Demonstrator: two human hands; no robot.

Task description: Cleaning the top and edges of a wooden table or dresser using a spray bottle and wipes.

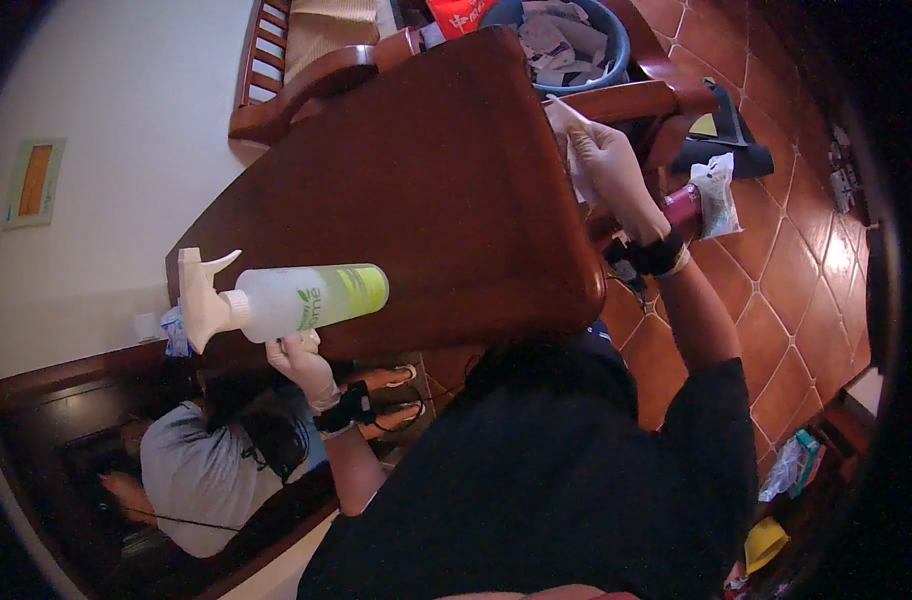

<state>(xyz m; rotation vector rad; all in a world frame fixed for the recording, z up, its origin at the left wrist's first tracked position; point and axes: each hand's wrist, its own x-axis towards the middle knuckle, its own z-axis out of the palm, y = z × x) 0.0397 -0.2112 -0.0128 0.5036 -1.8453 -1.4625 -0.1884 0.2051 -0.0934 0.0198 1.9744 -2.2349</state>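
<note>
A translucent spray bottle (313, 301) with a white trigger head lies across the view at the left, over the dark red wooden tabletop (426, 172). My left hand (302, 367), in a pale glove, grips the bottle at its lower side; part of the hand is hidden behind it. At the table's right edge my right hand (610, 169), also gloved, pinches a thin pale sheet (580, 180) that hangs beside the edge. Whether the sheet is cloth or paper I cannot tell. Dark bands circle both wrists.
A blue basin (622, 52) of crumpled pale pieces stands past the table's far right corner. Beside it is a wooden armchair or bench (621, 97). Another person in a grey shirt (201, 480) bends at the lower left. A white packet (717, 199) sits right of my right hand, above the tiled floor (771, 277).
</note>
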